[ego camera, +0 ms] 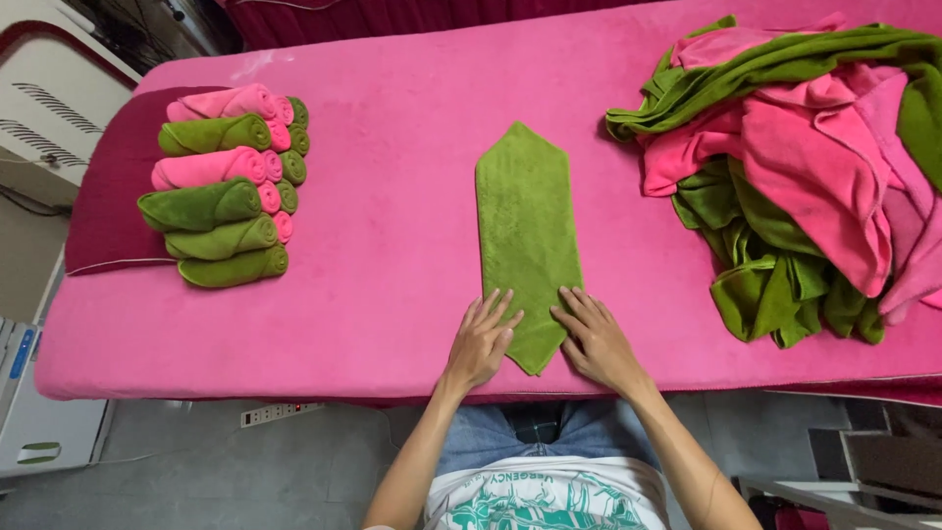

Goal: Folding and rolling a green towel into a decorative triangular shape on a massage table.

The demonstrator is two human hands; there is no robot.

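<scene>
While the green towel (pixel 527 240) lies centre on the pink bed (pixel 392 265), both ends pointed | your left hand (pixel 481 342) and right hand (pixel 596 341) press its near tip, fingers spread flat, gripping nothing | rolled towels (pixel 224 186) far left | loose pile (pixel 805 167) right.

flat green towel (pixel 527 231): 1 | rolled towels (pixel 224 185): 12, green and pink | loose towel heap (pixel 800 167): 1
</scene>
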